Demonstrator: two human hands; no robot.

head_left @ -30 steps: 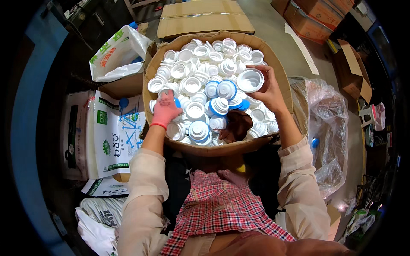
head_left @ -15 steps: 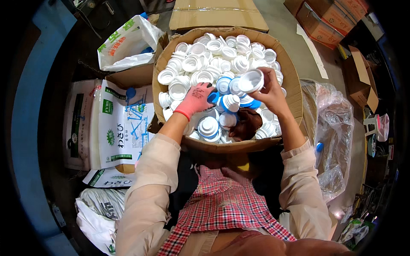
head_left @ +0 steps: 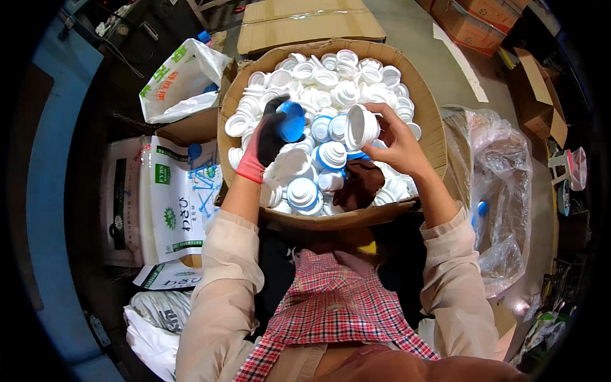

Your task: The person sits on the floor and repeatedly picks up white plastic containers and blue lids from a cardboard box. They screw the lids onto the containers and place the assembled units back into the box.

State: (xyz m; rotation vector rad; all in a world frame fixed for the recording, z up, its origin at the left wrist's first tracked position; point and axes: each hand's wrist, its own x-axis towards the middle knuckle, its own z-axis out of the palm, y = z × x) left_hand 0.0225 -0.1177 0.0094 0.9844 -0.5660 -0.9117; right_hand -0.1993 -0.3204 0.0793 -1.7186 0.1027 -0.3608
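My left hand (head_left: 270, 137), in a pink glove with a black palm, grips a round blue plastic cap (head_left: 293, 121) by its edge above the left of the box. My bare right hand (head_left: 396, 143) pinches a white ridged plastic cap (head_left: 363, 128), tilted with its side toward the left. Below both hands lies a heap of white plastic caps (head_left: 344, 93) filling a large cardboard box (head_left: 433, 134). Several white caps with blue rings (head_left: 304, 195) sit at the near middle. A dark brown cloth or glove (head_left: 359, 184) rests on the caps near the front wall.
A white printed bag (head_left: 183, 79) stands beyond the box's left corner. Printed white sheeting (head_left: 181, 223) holding thin blue plastic pieces lies at left. Clear plastic sheeting (head_left: 503, 191) with a blue item borders the right. A flat carton (head_left: 312, 24) lies behind, and more cartons (head_left: 468, 32) sit far right.
My left hand has lifted the blue cap from the heap and turned, showing the black palm. My right hand has turned its white cap sideways and moved it slightly left.
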